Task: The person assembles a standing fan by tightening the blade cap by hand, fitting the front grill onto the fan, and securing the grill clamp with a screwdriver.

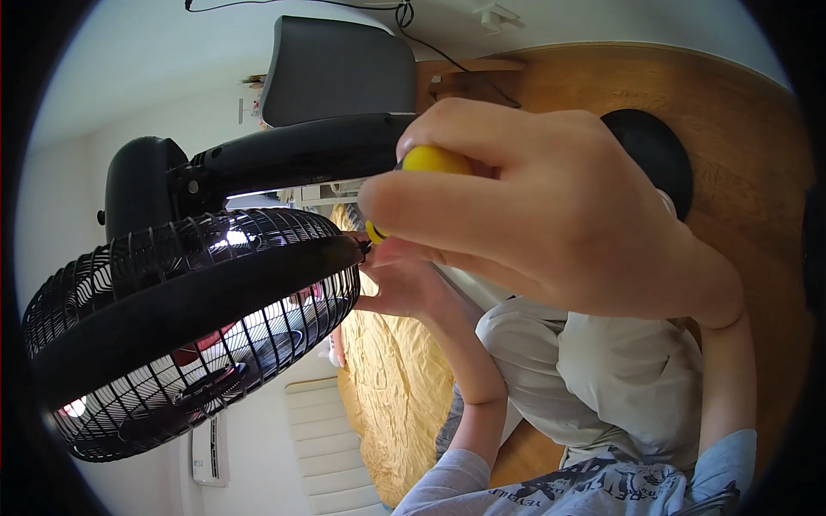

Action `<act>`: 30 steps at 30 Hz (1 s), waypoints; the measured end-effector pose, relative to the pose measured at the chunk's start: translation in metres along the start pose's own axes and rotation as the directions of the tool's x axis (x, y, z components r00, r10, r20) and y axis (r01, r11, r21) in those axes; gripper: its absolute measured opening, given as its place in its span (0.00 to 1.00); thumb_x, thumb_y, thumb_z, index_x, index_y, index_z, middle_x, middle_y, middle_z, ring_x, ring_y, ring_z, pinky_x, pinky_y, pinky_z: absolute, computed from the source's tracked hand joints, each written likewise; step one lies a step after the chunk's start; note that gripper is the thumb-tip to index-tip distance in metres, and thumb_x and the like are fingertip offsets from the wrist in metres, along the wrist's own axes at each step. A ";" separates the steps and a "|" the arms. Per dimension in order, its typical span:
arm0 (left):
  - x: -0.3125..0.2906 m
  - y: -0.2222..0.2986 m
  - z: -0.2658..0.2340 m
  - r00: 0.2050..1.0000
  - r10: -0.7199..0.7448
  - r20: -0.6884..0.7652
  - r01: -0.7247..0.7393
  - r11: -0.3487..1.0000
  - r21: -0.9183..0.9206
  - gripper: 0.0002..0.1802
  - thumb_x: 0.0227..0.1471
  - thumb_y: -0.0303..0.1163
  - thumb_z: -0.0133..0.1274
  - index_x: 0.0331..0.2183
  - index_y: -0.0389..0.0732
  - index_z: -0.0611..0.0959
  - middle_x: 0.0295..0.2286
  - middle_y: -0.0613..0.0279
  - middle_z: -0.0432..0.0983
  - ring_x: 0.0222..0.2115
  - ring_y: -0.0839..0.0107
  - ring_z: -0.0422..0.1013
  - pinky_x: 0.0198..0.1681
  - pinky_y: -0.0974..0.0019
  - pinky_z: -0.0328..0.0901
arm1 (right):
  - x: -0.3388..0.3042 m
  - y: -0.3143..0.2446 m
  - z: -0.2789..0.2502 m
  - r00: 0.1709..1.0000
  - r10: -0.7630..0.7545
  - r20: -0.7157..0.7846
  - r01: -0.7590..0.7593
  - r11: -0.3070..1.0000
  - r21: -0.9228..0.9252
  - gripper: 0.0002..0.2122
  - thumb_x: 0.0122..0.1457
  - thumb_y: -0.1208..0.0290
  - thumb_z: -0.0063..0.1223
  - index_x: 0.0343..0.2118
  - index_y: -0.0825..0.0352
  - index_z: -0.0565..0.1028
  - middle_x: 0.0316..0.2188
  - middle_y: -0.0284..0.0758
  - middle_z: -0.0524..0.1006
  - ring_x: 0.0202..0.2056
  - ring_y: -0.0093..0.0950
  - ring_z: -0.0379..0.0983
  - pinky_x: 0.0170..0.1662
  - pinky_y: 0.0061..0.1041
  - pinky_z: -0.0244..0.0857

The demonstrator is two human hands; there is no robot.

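Note:
A black electric fan stretches across the left and upper middle, its round base partly behind my right hand. My right hand is closed around a yellow-and-black screwdriver. The screwdriver's lower end comes down to a small clip on the rim band of the fan's wire guard; its tip is hard to make out. Beneath it, my left hand grips the guard's edge by that clip, with some fingers hidden behind the rim and the right hand.
A grey chair stands beyond the fan's pole, with a black cable trailing near it. A bed with a shiny yellow cover and a pale padded headboard lies below the fan. Wooden floor extends along the right.

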State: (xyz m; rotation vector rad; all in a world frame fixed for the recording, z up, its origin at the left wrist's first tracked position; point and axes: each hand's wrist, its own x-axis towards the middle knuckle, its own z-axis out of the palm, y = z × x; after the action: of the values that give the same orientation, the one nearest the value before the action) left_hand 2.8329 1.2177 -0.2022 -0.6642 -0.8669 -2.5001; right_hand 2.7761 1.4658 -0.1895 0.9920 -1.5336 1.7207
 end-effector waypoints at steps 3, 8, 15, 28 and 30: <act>0.000 0.006 -0.001 0.995 0.070 -0.067 -0.070 0.997 0.017 0.25 0.44 0.45 0.47 0.41 0.37 0.70 0.44 0.55 0.63 0.45 0.66 0.59 0.50 0.62 0.52 | -0.001 -0.005 0.002 0.998 0.051 0.041 -0.048 0.997 -0.067 0.13 0.37 0.76 0.56 0.29 0.68 0.70 0.23 0.34 0.68 0.19 0.27 0.67 0.19 0.21 0.60; 0.000 -0.012 0.026 0.951 0.148 -0.273 -0.219 0.942 -0.255 0.24 0.46 0.45 0.46 0.40 0.37 0.70 0.43 0.54 0.63 0.45 0.66 0.59 0.49 0.64 0.52 | 0.002 -0.011 0.022 0.926 -0.029 -0.377 0.037 0.999 0.016 0.12 0.37 0.75 0.57 0.28 0.68 0.70 0.21 0.34 0.67 0.16 0.25 0.63 0.17 0.18 0.56; -0.001 0.012 0.003 0.996 -0.054 0.078 0.047 0.995 0.087 0.25 0.47 0.45 0.45 0.40 0.35 0.69 0.43 0.54 0.64 0.45 0.67 0.58 0.49 0.66 0.52 | -0.002 -0.009 0.026 0.983 0.016 -0.184 -0.009 0.999 0.036 0.11 0.38 0.75 0.55 0.28 0.68 0.69 0.21 0.34 0.66 0.16 0.25 0.63 0.17 0.19 0.56; -0.004 0.006 0.011 0.994 -0.074 0.077 0.066 0.993 0.099 0.24 0.48 0.44 0.44 0.40 0.34 0.69 0.42 0.54 0.64 0.46 0.67 0.57 0.50 0.66 0.53 | 0.014 -0.022 0.038 0.989 -0.038 -0.142 0.035 0.999 -0.022 0.09 0.41 0.75 0.52 0.27 0.67 0.68 0.22 0.34 0.65 0.16 0.25 0.62 0.17 0.20 0.56; -0.002 0.004 0.012 0.993 -0.082 0.084 0.073 0.992 0.101 0.24 0.48 0.44 0.44 0.40 0.34 0.69 0.42 0.54 0.64 0.46 0.67 0.57 0.50 0.66 0.53 | 0.021 -0.027 0.042 0.991 -0.063 -0.120 0.059 0.998 -0.031 0.08 0.42 0.75 0.52 0.27 0.67 0.68 0.22 0.34 0.65 0.16 0.25 0.62 0.17 0.20 0.56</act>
State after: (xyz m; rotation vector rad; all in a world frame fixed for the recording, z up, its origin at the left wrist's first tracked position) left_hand 2.8408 1.2232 -0.1929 -0.7257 -1.0588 -2.4935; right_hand 2.7932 1.4274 -0.1558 0.8948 -1.4313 1.6817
